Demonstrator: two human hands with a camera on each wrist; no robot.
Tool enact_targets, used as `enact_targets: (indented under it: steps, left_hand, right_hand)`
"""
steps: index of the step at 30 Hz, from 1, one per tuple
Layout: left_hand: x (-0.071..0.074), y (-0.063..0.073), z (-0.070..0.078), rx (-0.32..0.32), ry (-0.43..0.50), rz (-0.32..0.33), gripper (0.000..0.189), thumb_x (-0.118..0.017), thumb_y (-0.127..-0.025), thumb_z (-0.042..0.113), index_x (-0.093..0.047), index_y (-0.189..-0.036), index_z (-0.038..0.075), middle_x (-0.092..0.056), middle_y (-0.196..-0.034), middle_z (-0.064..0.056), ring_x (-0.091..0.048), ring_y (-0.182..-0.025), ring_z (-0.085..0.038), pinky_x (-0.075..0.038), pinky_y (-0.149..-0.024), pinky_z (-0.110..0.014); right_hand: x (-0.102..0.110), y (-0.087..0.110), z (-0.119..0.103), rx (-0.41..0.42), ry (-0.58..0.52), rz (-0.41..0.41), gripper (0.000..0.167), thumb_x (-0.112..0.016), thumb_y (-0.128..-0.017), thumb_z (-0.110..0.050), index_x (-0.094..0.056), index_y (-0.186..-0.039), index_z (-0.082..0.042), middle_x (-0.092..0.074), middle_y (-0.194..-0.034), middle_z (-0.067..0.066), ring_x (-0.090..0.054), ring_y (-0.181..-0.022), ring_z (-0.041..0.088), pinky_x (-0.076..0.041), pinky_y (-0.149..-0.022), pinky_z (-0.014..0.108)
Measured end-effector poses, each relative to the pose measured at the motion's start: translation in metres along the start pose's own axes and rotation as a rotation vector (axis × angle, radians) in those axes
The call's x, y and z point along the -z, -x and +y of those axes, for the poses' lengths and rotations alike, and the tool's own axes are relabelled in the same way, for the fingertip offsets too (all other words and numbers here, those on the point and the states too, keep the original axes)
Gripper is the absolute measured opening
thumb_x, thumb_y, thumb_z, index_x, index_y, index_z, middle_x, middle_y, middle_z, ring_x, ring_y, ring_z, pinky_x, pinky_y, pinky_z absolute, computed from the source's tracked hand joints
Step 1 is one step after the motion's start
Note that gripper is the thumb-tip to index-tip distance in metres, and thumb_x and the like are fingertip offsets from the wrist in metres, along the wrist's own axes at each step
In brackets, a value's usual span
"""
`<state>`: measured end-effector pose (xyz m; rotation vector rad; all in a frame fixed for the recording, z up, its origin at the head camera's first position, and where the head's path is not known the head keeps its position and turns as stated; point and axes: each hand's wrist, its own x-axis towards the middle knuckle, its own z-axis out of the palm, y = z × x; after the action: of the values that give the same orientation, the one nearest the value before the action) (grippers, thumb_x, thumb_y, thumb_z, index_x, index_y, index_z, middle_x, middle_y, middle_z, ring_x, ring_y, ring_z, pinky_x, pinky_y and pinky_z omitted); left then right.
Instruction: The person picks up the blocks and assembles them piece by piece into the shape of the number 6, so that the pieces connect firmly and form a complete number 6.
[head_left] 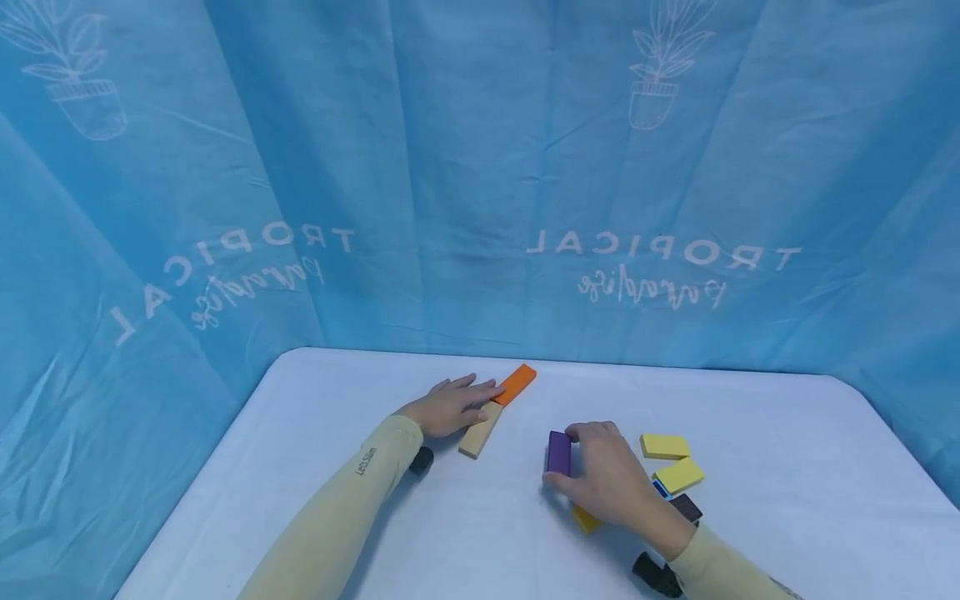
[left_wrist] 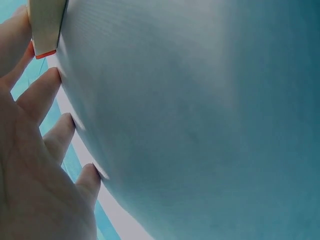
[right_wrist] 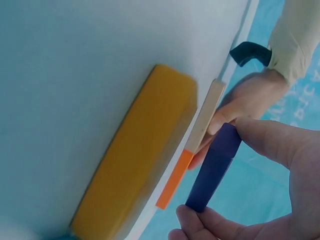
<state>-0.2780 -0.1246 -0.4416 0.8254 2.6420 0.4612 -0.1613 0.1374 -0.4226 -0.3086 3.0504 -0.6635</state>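
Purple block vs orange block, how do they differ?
Color: the purple block is dark, the orange block bright. Hold: the right hand pinches the purple block; the orange block lies on the table. Contact: the orange block meets the beige block end to end; the purple block is apart from it. Both are rectangular.

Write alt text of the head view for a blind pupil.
The right hand holds a purple block over a white table; the left hand touches a pale block set end to end with an orange block. Yellow blocks lie nearby.
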Motion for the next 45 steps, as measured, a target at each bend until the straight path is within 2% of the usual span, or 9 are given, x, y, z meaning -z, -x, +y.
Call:
enact_targets:
  steps: [21,35,45]
  left_hand:
    - [0.000,-0.003,0.000,-0.006,-0.005,-0.004,0.055,-0.043,-0.108,0.042,-0.030,-0.160,0.027,-0.026,-0.165,0.005,-0.013,-0.154,-0.029,-0.009,-0.122,-0.056]
    - [0.000,-0.004,-0.002,0.004,-0.009,-0.016,0.057,-0.043,-0.107,0.043,-0.029,-0.160,0.028,-0.025,-0.165,0.005,-0.013,-0.154,-0.029,-0.007,-0.122,-0.056]
    - [-0.002,-0.004,-0.003,0.004,-0.010,-0.011,0.057,-0.044,-0.107,0.043,-0.029,-0.160,0.029,-0.025,-0.165,0.005,-0.013,-0.154,-0.028,-0.007,-0.122,-0.056]
  right_hand:
    - [-0.012,0.001,-0.034,0.069,-0.043,-0.033,0.069,-0.086,-0.078,-0.045,-0.063,-0.127,-0.002,-0.066,-0.120,0.011,-0.054,-0.119,0.029,-0.050,-0.099,0.050]
    - [-0.022,-0.004,-0.052,0.111,-0.078,-0.112,0.072,-0.083,-0.080,-0.048,-0.060,-0.131,-0.003,-0.064,-0.124,0.012,-0.051,-0.122,0.030,-0.049,-0.101,0.051]
    - [-0.029,-0.007,-0.061,0.151,-0.088,-0.134,0.071,-0.082,-0.080,-0.049,-0.060,-0.130,-0.004,-0.064,-0.122,0.011,-0.052,-0.120,0.028,-0.051,-0.098,0.049]
